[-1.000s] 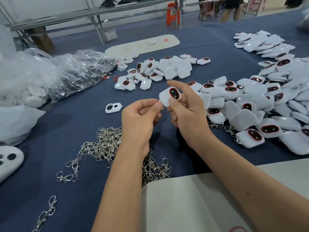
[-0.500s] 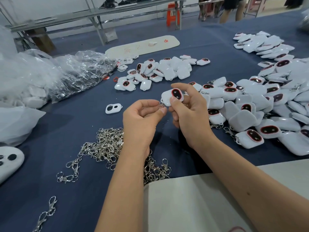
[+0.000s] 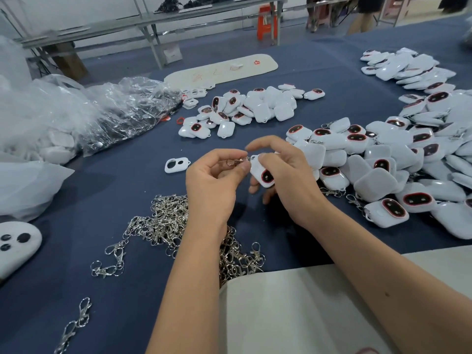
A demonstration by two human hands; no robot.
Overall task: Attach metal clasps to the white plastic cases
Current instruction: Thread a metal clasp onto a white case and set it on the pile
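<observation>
My left hand pinches a small metal clasp between thumb and fingers, above the blue table. The clasp's tip meets the top corner of a white plastic case with a dark red-rimmed oval window. My right hand grips that case, thumb on its top, index finger lifted over the clasp. Below my left wrist lies a heap of loose silver clasps. A big pile of white cases spreads to the right, some with clasps on them.
A smaller group of cases lies further back. Clear plastic bags fill the left side. A lone white frame piece lies left of my hands. Two stray clasps sit near the front left. White fabric covers the near edge.
The case has tilted down in my right hand, its window now facing lower. The clasp in my left hand has come into plain sight at the case's corner.
</observation>
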